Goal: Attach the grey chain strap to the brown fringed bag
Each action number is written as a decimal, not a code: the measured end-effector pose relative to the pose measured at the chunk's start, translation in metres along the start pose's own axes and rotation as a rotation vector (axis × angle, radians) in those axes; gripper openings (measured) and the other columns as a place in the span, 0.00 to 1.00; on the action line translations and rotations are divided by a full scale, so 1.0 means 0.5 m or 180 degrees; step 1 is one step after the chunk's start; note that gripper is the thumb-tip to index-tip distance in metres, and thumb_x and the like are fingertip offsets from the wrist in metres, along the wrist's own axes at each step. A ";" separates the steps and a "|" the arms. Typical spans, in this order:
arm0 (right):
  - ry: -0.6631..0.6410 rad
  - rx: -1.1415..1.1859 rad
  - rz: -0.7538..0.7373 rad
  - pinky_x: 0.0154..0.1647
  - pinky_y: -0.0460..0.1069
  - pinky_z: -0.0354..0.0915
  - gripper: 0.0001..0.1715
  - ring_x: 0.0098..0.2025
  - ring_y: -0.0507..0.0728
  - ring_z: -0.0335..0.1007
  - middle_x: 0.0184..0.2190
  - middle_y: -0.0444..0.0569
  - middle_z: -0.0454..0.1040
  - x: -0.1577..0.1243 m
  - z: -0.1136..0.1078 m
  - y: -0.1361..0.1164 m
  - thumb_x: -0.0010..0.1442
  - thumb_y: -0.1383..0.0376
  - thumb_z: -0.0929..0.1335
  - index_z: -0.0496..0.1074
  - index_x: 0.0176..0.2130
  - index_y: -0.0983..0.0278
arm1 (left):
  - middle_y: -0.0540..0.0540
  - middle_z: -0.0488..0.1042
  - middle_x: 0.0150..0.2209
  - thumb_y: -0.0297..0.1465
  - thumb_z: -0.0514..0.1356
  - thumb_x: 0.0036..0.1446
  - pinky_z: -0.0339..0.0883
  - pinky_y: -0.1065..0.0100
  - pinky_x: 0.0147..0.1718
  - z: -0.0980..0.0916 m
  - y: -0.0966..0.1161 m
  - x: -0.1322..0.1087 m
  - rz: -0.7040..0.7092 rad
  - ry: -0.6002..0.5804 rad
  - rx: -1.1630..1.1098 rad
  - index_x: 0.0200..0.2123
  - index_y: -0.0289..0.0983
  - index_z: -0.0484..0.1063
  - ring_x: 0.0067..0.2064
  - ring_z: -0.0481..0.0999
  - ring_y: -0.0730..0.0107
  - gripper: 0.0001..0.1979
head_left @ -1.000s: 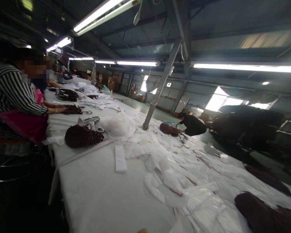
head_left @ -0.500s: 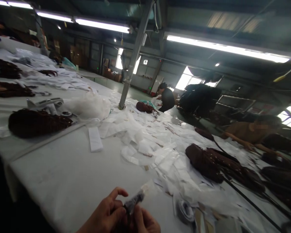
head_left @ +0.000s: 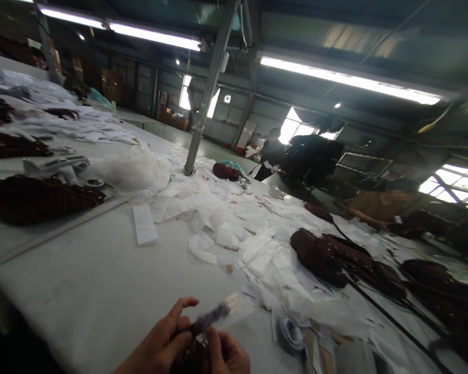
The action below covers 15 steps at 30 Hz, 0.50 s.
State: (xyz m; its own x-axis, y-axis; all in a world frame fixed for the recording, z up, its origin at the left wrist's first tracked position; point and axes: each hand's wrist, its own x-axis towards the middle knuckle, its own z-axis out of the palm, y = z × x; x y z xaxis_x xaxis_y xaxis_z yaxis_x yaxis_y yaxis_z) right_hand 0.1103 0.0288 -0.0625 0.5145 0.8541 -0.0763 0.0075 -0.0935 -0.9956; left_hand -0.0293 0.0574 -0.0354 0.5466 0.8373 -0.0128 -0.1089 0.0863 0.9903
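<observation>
At the bottom edge, my left hand (head_left: 161, 343) and my right hand (head_left: 228, 354) meet over a small dark bundle (head_left: 208, 318) with a clear plastic wrap at its tip. Both hands pinch it, my left forefinger raised. They hover above the white table (head_left: 101, 291). Just right of my hands lies a small grey roll (head_left: 290, 332). A heap of brown woven bags (head_left: 335, 257) lies further right on the table.
Loose white paper pieces (head_left: 234, 234) litter the table's middle. A brown bag (head_left: 35, 200), a white folded strip (head_left: 144, 224) and a clear plastic heap (head_left: 130, 169) lie left. A steel post (head_left: 206, 93) stands on the table. Other people work at the far right (head_left: 378, 208) and back (head_left: 271, 153).
The view swung right and down from the worker in stripes at left. My hands came into view holding the small dark bundle, and have since shifted slightly right.
</observation>
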 end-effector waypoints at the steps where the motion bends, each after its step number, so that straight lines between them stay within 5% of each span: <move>1: 0.0032 -0.0082 -0.0105 0.14 0.45 0.45 0.29 0.13 0.47 0.47 0.09 0.38 0.57 0.001 0.001 0.000 0.46 0.41 0.69 0.68 0.17 0.63 | 0.53 0.67 0.28 0.36 0.51 0.62 0.61 0.71 0.29 0.002 -0.003 0.006 0.0035 0.0074 0.0012 0.57 0.39 0.51 0.28 0.66 0.72 0.22; 6: 0.0199 -0.0721 -0.0578 0.15 0.45 0.47 0.27 0.14 0.48 0.51 0.11 0.39 0.61 0.013 -0.009 -0.022 0.50 0.43 0.67 0.67 0.17 0.62 | 0.55 0.67 0.26 0.34 0.50 0.62 0.60 0.72 0.25 0.017 0.002 0.057 0.0227 0.0235 0.0417 0.54 0.39 0.52 0.25 0.66 0.73 0.18; 9: 0.0319 -0.0903 -0.0589 0.16 0.46 0.48 0.26 0.15 0.49 0.52 0.11 0.39 0.61 0.027 -0.027 -0.036 0.51 0.44 0.66 0.67 0.19 0.61 | 0.55 0.68 0.23 0.37 0.53 0.61 0.58 0.73 0.24 0.017 0.007 0.076 0.0077 0.0337 0.0783 0.45 0.38 0.62 0.23 0.67 0.73 0.12; 15: 0.0224 -0.0851 -0.0417 0.17 0.46 0.49 0.27 0.14 0.48 0.50 0.11 0.37 0.58 0.043 -0.028 -0.015 0.52 0.44 0.66 0.65 0.18 0.61 | 0.54 0.64 0.23 0.45 0.48 0.62 0.60 0.74 0.27 0.003 -0.053 0.044 0.0129 0.0153 0.0521 0.31 0.38 0.65 0.26 0.65 0.73 0.18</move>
State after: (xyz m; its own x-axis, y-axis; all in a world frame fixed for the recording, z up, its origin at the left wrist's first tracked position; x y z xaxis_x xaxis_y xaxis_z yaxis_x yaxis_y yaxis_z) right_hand 0.1331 0.0405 -0.0561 0.5524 0.8310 0.0651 0.2984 -0.1242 -0.9463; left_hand -0.0132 0.0726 -0.0619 0.5038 0.8634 0.0247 0.0089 -0.0338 0.9994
